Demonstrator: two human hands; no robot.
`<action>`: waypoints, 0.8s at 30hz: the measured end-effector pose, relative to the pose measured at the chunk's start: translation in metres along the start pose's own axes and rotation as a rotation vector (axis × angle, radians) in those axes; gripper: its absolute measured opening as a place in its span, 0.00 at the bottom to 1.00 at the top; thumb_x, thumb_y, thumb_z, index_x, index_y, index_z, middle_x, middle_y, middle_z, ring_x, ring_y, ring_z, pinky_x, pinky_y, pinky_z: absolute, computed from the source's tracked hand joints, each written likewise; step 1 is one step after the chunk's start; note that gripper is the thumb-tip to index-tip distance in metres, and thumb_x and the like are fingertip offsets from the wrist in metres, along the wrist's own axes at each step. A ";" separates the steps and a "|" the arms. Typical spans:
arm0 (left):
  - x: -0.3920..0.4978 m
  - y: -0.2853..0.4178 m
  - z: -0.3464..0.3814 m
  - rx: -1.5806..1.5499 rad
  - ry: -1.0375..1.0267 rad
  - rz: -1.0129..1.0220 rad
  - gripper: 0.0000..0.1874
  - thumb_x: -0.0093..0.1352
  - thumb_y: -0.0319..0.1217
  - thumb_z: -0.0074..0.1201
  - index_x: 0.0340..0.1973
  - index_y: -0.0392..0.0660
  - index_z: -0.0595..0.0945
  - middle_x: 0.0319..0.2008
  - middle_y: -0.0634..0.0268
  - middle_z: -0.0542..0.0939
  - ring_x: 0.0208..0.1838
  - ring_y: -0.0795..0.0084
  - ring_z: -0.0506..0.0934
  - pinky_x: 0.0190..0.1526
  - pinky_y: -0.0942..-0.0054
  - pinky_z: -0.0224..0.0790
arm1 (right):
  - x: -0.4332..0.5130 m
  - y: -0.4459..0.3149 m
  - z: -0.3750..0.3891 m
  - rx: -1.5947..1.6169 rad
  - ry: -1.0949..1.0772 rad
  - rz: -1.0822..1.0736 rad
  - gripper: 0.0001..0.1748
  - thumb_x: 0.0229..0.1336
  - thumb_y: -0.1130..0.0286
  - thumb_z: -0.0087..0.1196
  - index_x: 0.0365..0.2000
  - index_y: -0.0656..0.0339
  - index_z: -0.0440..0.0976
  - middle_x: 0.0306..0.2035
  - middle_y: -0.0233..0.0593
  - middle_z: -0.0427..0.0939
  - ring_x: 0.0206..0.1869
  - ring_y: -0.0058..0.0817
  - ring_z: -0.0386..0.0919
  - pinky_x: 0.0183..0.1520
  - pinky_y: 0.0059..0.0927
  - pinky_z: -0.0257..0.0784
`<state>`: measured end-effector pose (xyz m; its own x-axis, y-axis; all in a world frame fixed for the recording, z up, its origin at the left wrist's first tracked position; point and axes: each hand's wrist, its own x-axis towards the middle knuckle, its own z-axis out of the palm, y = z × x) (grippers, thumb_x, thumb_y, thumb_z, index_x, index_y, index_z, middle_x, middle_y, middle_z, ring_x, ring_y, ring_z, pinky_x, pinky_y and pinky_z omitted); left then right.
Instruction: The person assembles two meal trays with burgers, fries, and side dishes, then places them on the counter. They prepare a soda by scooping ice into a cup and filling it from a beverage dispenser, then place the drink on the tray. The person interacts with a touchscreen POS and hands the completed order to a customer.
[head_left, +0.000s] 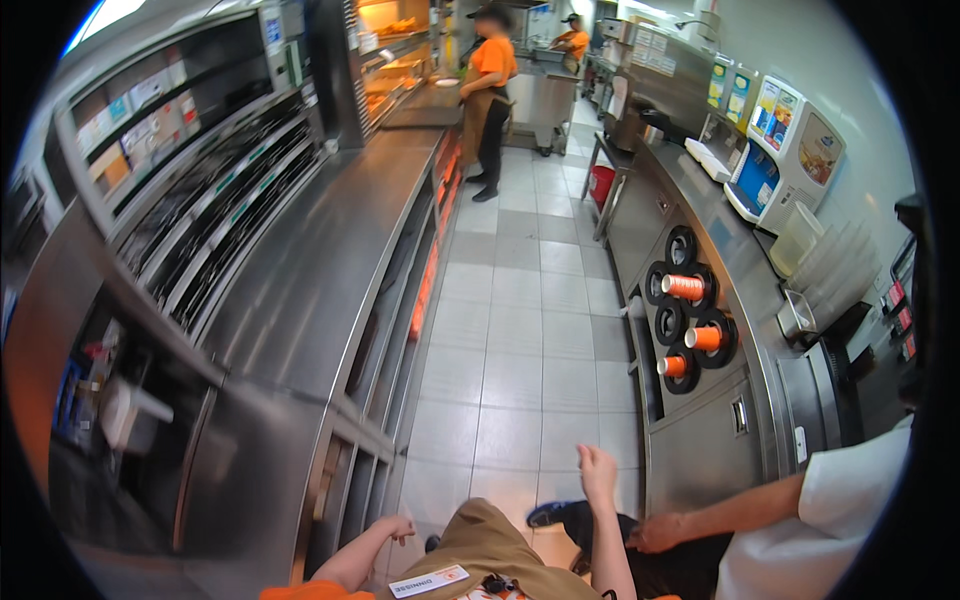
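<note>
Low in the view, my left hand (398, 529) hangs beside the lower shelves of the steel counter, fingers loosely curled, touching nothing that I can see. My right hand (598, 469) is held out over the tiled floor (513, 431), its fingers folded in and no object visible in it. A brown apron (487, 544) covers my front. Just right of my right forearm is another person's hand (660, 532), from an arm in a white sleeve. Round cup dispensers in the right counter's front hold orange paper cups (705, 338).
A long stainless steel counter (300, 247) runs along the left. The right counter carries a drink dispenser (787, 150) and stacked clear lids or containers (840, 270). A person in an orange shirt (493, 64) stands ahead at the left counter, another (576, 41) farther back. A red bucket (600, 184) stands under a small table.
</note>
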<state>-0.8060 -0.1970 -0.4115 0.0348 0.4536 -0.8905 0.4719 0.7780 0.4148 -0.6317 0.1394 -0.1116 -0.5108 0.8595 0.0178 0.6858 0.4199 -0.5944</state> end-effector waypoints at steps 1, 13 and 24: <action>0.006 -0.021 -0.023 -0.102 0.039 0.061 0.21 0.65 0.46 0.43 0.42 0.46 0.82 0.27 0.67 0.84 0.34 0.68 0.81 0.39 0.64 0.73 | 0.019 0.010 -0.002 -0.036 0.040 0.061 0.19 0.59 0.58 0.47 0.23 0.62 0.77 0.21 0.48 0.76 0.28 0.48 0.75 0.32 0.44 0.67; 0.070 0.107 -0.320 -0.418 0.223 -0.164 0.13 0.63 0.35 0.50 0.36 0.40 0.81 0.29 0.57 0.82 0.31 0.65 0.81 0.29 0.66 0.74 | 0.281 0.063 -0.104 0.116 0.603 0.214 0.33 0.44 0.78 0.59 0.54 0.60 0.63 0.48 0.42 0.65 0.32 0.31 0.74 0.40 0.33 0.71; 0.217 0.356 -0.606 -0.212 0.272 0.063 0.13 0.65 0.30 0.45 0.39 0.32 0.77 0.27 0.51 0.80 0.31 0.59 0.81 0.24 0.65 0.74 | 0.412 0.203 -0.368 -0.068 1.537 0.369 0.32 0.42 0.74 0.64 0.51 0.61 0.65 0.44 0.44 0.69 0.41 0.32 0.70 0.45 0.32 0.69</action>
<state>-1.1644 0.4421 -0.3437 -0.1914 0.5809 -0.7912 0.2817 0.8047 0.5227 -0.5124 0.6864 0.0707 0.6449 0.3578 0.6753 0.6908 0.1050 -0.7153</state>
